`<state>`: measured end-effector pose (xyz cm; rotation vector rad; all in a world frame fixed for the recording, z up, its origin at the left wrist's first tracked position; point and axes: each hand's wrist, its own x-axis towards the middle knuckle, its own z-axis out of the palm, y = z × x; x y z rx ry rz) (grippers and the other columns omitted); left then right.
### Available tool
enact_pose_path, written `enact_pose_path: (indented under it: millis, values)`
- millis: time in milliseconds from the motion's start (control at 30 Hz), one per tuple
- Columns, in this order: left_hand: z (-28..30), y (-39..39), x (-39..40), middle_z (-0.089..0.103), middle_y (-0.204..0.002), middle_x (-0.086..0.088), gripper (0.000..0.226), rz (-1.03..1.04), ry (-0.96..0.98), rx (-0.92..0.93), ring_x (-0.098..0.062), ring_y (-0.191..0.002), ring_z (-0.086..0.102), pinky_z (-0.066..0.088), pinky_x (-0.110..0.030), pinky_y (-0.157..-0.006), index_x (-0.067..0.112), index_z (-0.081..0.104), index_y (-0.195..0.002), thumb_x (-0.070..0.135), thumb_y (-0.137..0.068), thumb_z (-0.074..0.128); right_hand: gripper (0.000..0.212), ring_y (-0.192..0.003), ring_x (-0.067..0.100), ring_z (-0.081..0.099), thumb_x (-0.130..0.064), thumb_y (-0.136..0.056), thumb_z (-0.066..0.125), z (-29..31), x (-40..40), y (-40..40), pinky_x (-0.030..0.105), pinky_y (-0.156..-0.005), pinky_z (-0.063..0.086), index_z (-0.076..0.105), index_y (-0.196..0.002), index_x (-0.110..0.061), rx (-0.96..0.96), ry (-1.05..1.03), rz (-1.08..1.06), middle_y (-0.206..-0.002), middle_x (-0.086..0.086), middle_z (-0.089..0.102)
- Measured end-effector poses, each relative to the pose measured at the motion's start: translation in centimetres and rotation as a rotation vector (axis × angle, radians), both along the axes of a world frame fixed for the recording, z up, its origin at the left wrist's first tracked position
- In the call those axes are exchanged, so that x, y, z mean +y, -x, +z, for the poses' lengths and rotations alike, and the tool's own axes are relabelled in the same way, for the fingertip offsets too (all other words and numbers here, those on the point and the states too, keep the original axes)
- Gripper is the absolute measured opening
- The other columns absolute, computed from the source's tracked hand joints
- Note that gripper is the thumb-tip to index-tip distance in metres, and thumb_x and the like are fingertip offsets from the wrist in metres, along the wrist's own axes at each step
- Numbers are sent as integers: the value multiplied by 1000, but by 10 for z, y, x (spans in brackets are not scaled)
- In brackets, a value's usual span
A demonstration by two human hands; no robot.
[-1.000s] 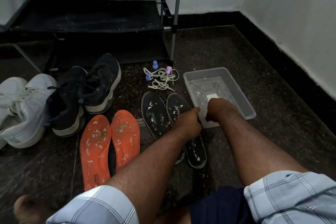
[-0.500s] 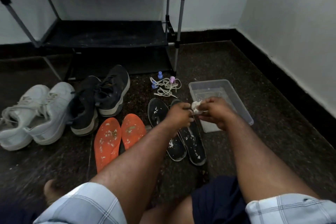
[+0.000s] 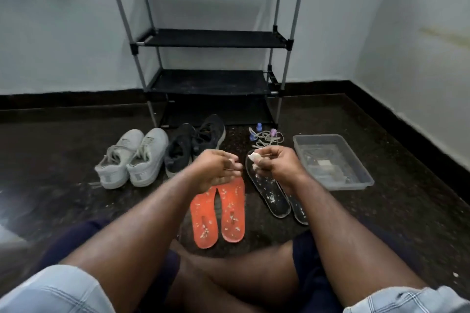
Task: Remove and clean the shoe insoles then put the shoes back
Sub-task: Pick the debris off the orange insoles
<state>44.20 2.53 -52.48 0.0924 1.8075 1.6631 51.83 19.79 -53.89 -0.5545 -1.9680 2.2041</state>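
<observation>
Seated cross-legged on dark speckled stone floor [image 3: 63, 201]; both forearms extended forward, hands raised above the work.

Nearest: pair of orange foam insoles [image 3: 218, 213], flat on the floor side by side, speckled with pale debris. Just right of them, pair of black insoles [image 3: 269, 193], likewise flecked; far ends partly hidden behind the right hand.

Left hand [image 3: 216, 169]: fingers curled, a small white scrap pinched at the fingertips. Right hand [image 3: 276, 162]: fingers curled round a small white wad of wet cloth or tissue [image 3: 254, 157]. Material not certain; motion blur. The hands are slightly apart, over the insoles, touching neither pair.

Right of the hands: clear shallow plastic tray [image 3: 356, 180] holding water and a pale pad.

Beyond: white lace-up sneakers [image 3: 132, 157], black mesh sneakers [image 3: 193, 140], both pairs on the floor; loose cream laces with small purple and blue caps [image 3: 265, 136]; black-shelved metal shoe rack [image 3: 211, 38] against the wall.

Judgement: cleaning step in hand, all four insoles out and dirty. Next move likely calls for bringing the wad down onto one insole, wiping along its length, the other hand steadying it.
</observation>
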Motion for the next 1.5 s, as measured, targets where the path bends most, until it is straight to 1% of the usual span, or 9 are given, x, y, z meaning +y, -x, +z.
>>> enact_pose_path:
  millis: [100,267,433,533,767,1033,1233,1367,1500]
  values:
    - [15,12,-50,71,-95,-13,20,79,188,150,-19,-67,68,53,-24,-51,7,61,-111,1,-97,49,25,-61,13,63,5,-85,68,9,-10,4,24,-56,53,66,-110,1,11,-73,-47,-85,13,63]
    - [26,29,-96,59,-83,-10,18,119,302,250,-15,-56,52,37,-19,-43,10,56,-108,0,-98,44,14,-73,17,65,7,-89,62,6,-29,17,26,-70,60,68,-90,-6,-47,-142,10,-86,12,65]
    - [-11,42,-103,64,-89,-7,15,114,475,236,-16,-66,61,47,-24,-50,17,60,-100,6,-97,50,4,-77,19,68,-4,-86,71,-22,-34,16,26,-69,58,67,-88,-2,-161,-153,44,-81,11,67]
    - [-45,50,-96,63,-84,-9,14,70,552,200,-19,-66,59,47,-29,-55,16,61,-96,6,-96,51,10,-71,18,65,8,-85,65,-43,-19,22,24,-62,56,65,-82,-2,-235,-236,7,-78,13,64]
    - [-103,84,-78,70,-102,-14,13,-217,824,225,-29,-83,71,57,-32,-60,11,60,-83,2,-90,54,8,-80,25,71,-10,-81,71,-78,-14,63,42,-74,58,69,-82,-18,-303,-545,156,-81,5,73]
    - [-152,108,-70,64,-119,-26,49,-181,827,136,-41,-106,66,58,-49,-86,4,42,-140,6,-92,49,6,-73,17,69,-15,-79,63,-120,-64,115,44,-78,56,65,-81,-20,-301,-530,404,-76,1,72]
    - [-160,118,-65,68,-104,-24,30,-141,758,93,-40,-90,70,60,-46,-75,7,57,-115,3,-88,45,4,-79,9,61,-18,-86,63,-139,-59,120,22,-64,42,64,-91,-18,-368,-774,409,-86,-7,68]
    - [-160,119,-61,66,-110,-24,46,-91,662,17,-29,-79,63,54,-36,-63,14,56,-132,1,-88,47,8,-81,12,67,-17,-84,63,-143,-43,125,26,-73,50,64,-91,-20,-391,-811,337,-82,-7,71]
    - [-158,120,-63,65,-98,-16,47,-80,590,-47,-28,-83,63,54,-38,-68,15,56,-133,-4,-91,47,7,-64,-5,65,-17,-84,70,-139,-38,124,19,-67,47,66,-89,-20,-317,-688,260,-76,-10,70]
